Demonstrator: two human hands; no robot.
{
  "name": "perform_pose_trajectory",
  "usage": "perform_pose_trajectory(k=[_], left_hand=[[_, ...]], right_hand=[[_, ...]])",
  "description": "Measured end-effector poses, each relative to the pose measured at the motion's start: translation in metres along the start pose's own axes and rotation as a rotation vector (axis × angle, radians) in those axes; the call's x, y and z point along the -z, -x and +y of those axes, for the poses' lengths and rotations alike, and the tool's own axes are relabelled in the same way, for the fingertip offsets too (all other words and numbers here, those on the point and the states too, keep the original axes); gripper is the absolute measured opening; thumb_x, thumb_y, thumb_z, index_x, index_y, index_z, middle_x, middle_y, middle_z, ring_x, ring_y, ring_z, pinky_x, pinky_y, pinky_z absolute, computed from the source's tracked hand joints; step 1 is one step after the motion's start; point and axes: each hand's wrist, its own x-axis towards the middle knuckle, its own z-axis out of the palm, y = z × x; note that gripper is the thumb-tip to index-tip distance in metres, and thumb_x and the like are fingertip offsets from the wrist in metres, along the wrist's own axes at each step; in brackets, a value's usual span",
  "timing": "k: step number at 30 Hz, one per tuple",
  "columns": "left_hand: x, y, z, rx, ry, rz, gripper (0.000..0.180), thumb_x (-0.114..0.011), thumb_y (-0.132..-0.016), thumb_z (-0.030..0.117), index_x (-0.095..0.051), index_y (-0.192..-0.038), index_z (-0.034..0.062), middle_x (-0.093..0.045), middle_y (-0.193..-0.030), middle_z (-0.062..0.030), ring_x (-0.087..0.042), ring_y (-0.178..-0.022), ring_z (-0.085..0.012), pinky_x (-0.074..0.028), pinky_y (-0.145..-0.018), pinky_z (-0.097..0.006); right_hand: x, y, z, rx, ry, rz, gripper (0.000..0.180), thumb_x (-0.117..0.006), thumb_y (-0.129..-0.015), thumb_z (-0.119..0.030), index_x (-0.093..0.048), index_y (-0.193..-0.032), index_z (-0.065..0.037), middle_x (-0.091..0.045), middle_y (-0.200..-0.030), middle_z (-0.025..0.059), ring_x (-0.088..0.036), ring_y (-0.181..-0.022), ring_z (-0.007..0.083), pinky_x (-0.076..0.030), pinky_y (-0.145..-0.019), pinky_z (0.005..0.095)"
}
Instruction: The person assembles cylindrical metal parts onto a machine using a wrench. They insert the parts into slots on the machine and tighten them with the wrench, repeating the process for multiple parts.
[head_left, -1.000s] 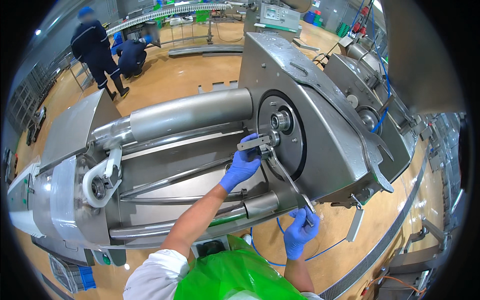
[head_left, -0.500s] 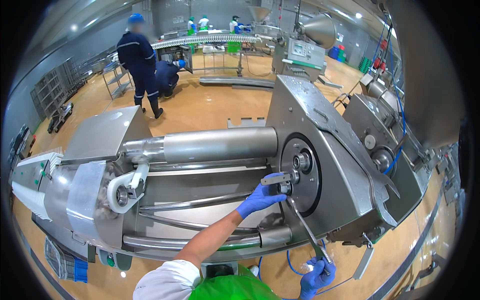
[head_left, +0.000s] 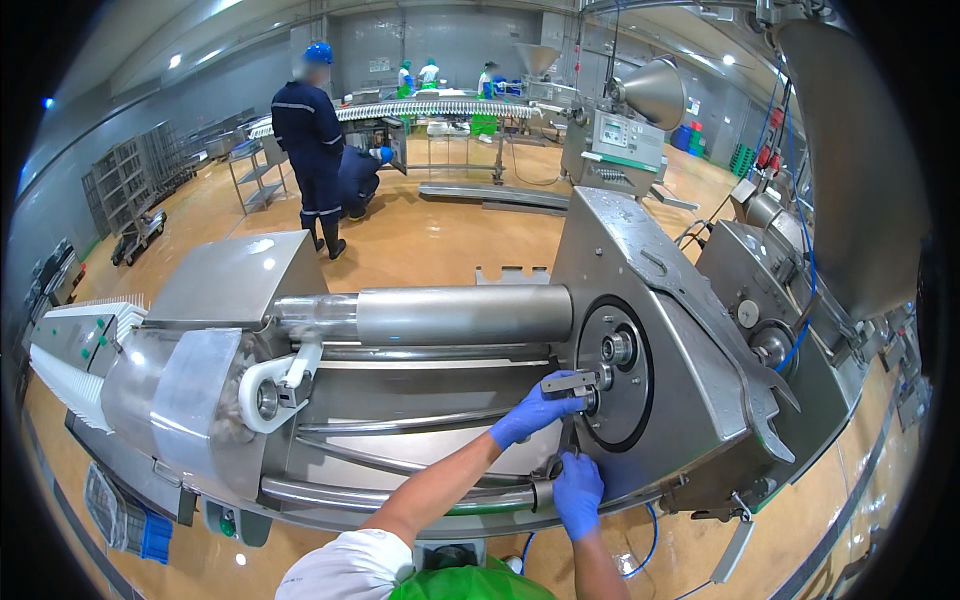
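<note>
Steel machine [head_left: 465,316] is stretching across the floor in front of the person, with its tall angled housing [head_left: 690,370] standing at the right. A black-rimmed round plate [head_left: 624,412] is facing left from that housing. Both gloved hands are working close together near the plate's left side, apart from each other. The right hand [head_left: 578,495] is curling, nearly fist-like, around a narrow metal tool [head_left: 569,436], mostly hidden; whether its upper end is touching the plate's fittings, one cannot tell. Just above, the left hand [head_left: 550,405] is bending its fingers closed on a short flat metal bar [head_left: 568,383] beside the fittings.

Half a second ago the tool was slanting down to the right, its far end in the lower right hand; now that hand is sitting just below the left one, which is keeping its place.
</note>
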Motion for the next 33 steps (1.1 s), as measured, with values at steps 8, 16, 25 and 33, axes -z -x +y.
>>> perform_pose_trajectory(k=[8,16,25,33], left_hand=[[0.023,-0.014,-0.034,0.175,0.032,-0.096,0.043,-0.070,-0.089,0.033,-0.059,-0.121,0.0071,-0.063,-0.101,-0.0026,-0.055,-0.087,-0.0086,-0.048,-0.074,-0.025],[-0.010,-0.005,0.003,-0.009,0.005,0.150,0.026,-0.066,-0.092,0.020,-0.055,-0.112,0.0069,-0.061,-0.095,-0.0004,-0.058,-0.090,-0.0092,-0.050,-0.079,-0.027],[-0.012,0.002,-0.013,-0.037,-0.100,0.057,0.048,-0.062,-0.089,0.009,-0.050,-0.135,0.0048,-0.060,-0.118,-0.0070,-0.058,-0.104,-0.0142,-0.048,-0.090,-0.029],[0.014,0.004,-0.024,0.290,0.086,0.023,0.049,-0.057,-0.097,0.042,-0.052,-0.132,0.0079,-0.063,-0.106,-0.0057,-0.062,-0.092,-0.0157,-0.052,-0.082,-0.033]], right_hand=[[-0.060,-0.057,0.010,0.005,0.043,-0.335,0.029,-0.067,-0.075,-0.019,-0.067,-0.102,-0.008,-0.069,-0.088,0.0175,-0.068,-0.084,0.0355,-0.055,-0.073,0.0448],[-0.095,-0.067,0.023,-0.093,0.075,-0.576,0.037,-0.069,-0.075,-0.028,-0.069,-0.102,-0.004,-0.069,-0.101,0.0215,-0.067,-0.096,0.0351,-0.054,-0.085,0.0430],[-0.105,-0.070,0.021,-0.071,0.154,-0.594,0.036,-0.063,-0.078,-0.030,-0.072,-0.103,-0.007,-0.068,-0.111,0.0184,-0.065,-0.105,0.0326,-0.053,-0.090,0.0402],[-0.083,-0.070,0.013,-0.122,0.117,-0.625,0.035,-0.057,-0.079,-0.030,-0.073,-0.097,-0.005,-0.069,-0.108,0.0200,-0.067,-0.102,0.0335,-0.053,-0.087,0.0411]])
